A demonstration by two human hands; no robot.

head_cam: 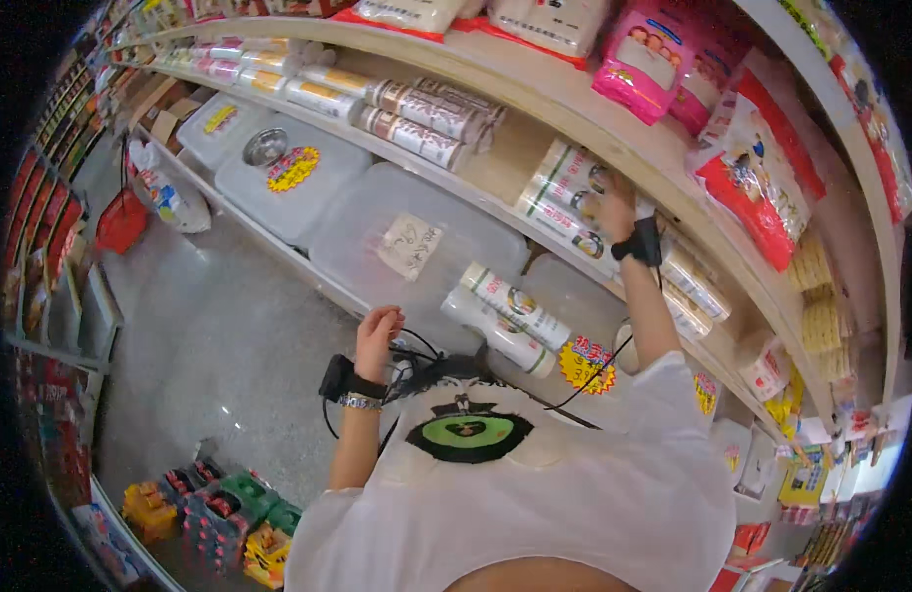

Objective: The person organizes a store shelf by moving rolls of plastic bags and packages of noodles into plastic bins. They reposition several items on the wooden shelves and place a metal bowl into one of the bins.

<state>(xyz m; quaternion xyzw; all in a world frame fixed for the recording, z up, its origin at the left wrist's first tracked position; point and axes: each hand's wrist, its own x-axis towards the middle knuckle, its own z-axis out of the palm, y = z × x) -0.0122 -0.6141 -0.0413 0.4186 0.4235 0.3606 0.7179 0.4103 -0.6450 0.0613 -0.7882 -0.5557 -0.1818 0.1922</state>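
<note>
My right hand (615, 209) reaches onto the wooden shelf, its fingers on wrapped packs of dried noodles (561, 196) lying side by side. Whether it grips one of them is hard to see. Below that shelf, a noodle pack (519, 305) with a green stripe lies beside another white pack (526, 354) on translucent plastic bin lids. Near the front edge of the bins, my left hand (378, 340) is raised with loosely bent fingers and nothing in it. A black device is strapped to each wrist, with cables trailing from them.
More noodle packs (419, 111) lie farther left on the shelf. A metal bowl (265, 147) stands on one lid, and a paper note (410, 246) lies on another. Bagged goods (641, 63) fill the shelf above. Shrink-wrapped bottles (226, 510) and a red basket (121, 220) stand on the floor.
</note>
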